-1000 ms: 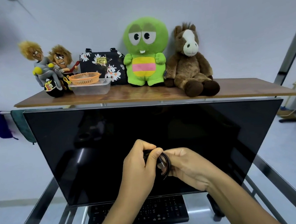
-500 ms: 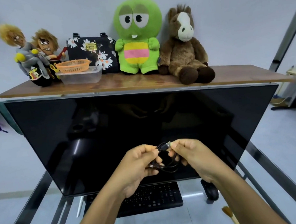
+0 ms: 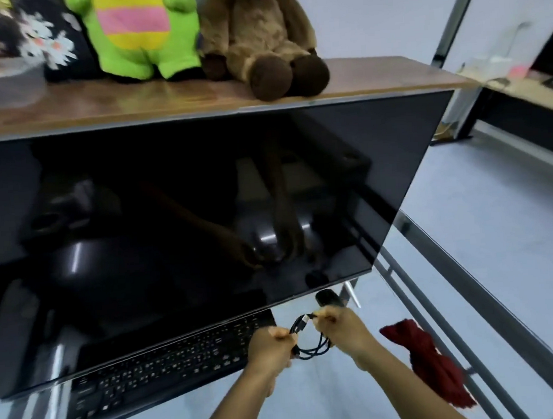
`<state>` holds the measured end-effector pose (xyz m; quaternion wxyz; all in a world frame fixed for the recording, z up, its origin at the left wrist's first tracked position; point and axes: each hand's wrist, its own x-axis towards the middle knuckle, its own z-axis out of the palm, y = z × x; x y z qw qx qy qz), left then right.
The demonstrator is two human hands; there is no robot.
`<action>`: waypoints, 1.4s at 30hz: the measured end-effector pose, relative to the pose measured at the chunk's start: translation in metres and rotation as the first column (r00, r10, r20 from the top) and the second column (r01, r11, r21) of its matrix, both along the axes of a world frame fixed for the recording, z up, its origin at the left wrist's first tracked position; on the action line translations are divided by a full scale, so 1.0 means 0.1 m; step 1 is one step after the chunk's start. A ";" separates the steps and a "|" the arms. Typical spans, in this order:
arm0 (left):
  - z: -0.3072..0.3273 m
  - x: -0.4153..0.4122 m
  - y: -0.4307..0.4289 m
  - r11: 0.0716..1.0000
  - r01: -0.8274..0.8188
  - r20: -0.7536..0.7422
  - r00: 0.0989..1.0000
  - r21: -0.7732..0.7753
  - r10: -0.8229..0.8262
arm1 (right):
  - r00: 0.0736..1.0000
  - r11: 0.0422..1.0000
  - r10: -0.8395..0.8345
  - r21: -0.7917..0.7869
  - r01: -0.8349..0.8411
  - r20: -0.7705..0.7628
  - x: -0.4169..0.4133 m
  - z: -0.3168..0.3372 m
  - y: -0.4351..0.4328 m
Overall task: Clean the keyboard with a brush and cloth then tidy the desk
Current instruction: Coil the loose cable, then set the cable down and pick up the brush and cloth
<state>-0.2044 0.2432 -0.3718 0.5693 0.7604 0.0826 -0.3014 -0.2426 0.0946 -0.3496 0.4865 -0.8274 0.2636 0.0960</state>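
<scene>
A coiled black cable (image 3: 312, 344) hangs between both hands above the glass desk. My left hand (image 3: 269, 349) pinches the left side of the coil. My right hand (image 3: 344, 330) pinches the right side, with the plug end poking out near its fingers. The black keyboard (image 3: 162, 368) lies under the monitor's lower edge, left of my hands. A dark red cloth (image 3: 429, 359) lies crumpled on the desk to the right. No brush is in view.
A large dark monitor (image 3: 188, 232) fills the middle. A black mouse (image 3: 328, 297) sits just behind my right hand. A wooden shelf (image 3: 195, 100) above carries a green plush toy (image 3: 138, 32), a brown plush horse (image 3: 263, 40) and a floral bag (image 3: 51, 45).
The view has tilted down and swung left to right, so the hands and cable now sit lower, by the keyboard's right end. The red cloth has come into view; the brush has left it.
</scene>
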 end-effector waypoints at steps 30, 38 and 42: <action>-0.88 -0.13 -0.21 0.455 0.143 0.346 0.463 0.879 -0.816 | 0.907 0.732 0.410 -0.559 -0.390 -0.095 0.38 -0.93 -0.07; -0.85 -0.14 -0.24 0.472 0.118 0.376 0.454 0.874 -0.808 | 0.899 0.720 0.437 -0.585 -0.373 -0.035 0.30 -0.85 -0.15; -0.58 -0.22 -0.44 0.536 0.200 0.388 0.494 0.820 -0.778 | 0.931 0.789 0.350 -0.569 -0.232 0.106 0.04 -0.68 -0.50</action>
